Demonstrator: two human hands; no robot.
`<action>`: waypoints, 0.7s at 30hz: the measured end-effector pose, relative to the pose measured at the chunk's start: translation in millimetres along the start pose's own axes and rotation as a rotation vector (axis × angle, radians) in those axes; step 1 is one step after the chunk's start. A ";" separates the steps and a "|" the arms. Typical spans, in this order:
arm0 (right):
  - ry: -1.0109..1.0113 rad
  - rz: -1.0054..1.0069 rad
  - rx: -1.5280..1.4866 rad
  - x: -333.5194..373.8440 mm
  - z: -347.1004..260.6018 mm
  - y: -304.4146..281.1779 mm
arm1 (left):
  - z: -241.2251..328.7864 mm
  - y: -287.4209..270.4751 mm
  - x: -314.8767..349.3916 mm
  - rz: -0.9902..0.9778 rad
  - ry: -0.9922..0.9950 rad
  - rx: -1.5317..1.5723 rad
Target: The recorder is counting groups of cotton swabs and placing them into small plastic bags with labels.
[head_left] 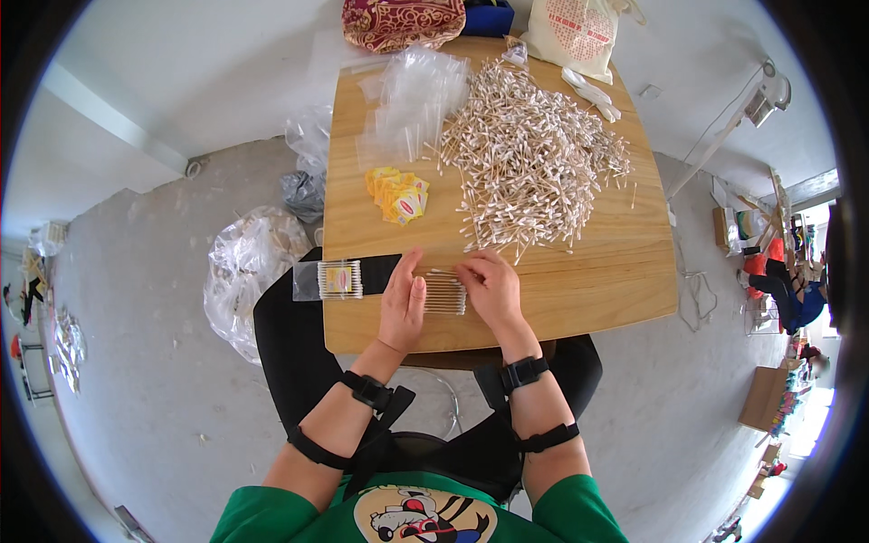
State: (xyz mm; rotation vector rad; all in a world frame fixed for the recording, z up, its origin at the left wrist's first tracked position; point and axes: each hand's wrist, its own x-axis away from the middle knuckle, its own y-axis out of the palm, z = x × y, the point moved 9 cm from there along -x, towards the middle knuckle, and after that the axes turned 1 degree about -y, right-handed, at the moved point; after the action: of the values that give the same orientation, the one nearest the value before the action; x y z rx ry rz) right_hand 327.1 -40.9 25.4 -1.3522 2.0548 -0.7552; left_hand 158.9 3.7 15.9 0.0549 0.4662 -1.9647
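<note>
A row of cotton swabs [445,296] lies side by side on the table between my two hands. My left hand [403,303] rests on its edge at the row's left end, fingers stretched out, holding nothing. At the upper right end of the row, my right hand [491,285] has its fingertips bent together on the ends of the top cotton swabs. Left of my left hand is a black strip [378,271], partly covered by it. Beside that strip a clear bag of cotton swabs with a yellow card [339,280] overhangs the table's left edge.
A large heap of loose cotton swabs [534,154] covers the table's far middle. Clear plastic bags [412,100] and yellow cards [398,195] lie left of it. A cloth bag [572,36] stands at the back. Filled plastic bags [253,271] sit on the floor at left.
</note>
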 end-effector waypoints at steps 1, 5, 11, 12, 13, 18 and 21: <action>0.021 0.100 -0.055 3.6 5.9 -9.7 | -1.3 0.1 0.6 0.002 -0.003 0.002; 0.135 0.293 -0.317 22.6 11.6 -21.2 | -9.2 10.3 -4.1 -0.048 -0.191 0.236; 0.093 0.207 -0.523 19.8 -1.9 4.1 | -5.7 25.7 -9.7 -0.036 -0.173 0.458; 0.085 0.189 -0.563 19.0 -1.7 8.5 | -6.8 25.8 -9.4 -0.015 -0.179 0.538; 0.151 0.228 -0.706 21.4 6.6 12.4 | -8.1 25.6 -10.0 -0.018 -0.181 0.540; 0.208 0.272 -0.437 17.7 14.7 -15.8 | -17.7 8.8 -13.2 0.009 -0.224 0.376; -0.074 0.076 -0.087 5.5 -6.6 -19.1 | -8.3 16.6 -17.2 -0.171 -0.053 -0.033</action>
State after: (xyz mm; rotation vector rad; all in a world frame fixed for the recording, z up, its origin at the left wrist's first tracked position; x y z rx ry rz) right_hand 332.4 -51.4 42.7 -1.3204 2.0890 -0.5815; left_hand 179.6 15.5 7.6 -0.0600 0.4811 -2.1197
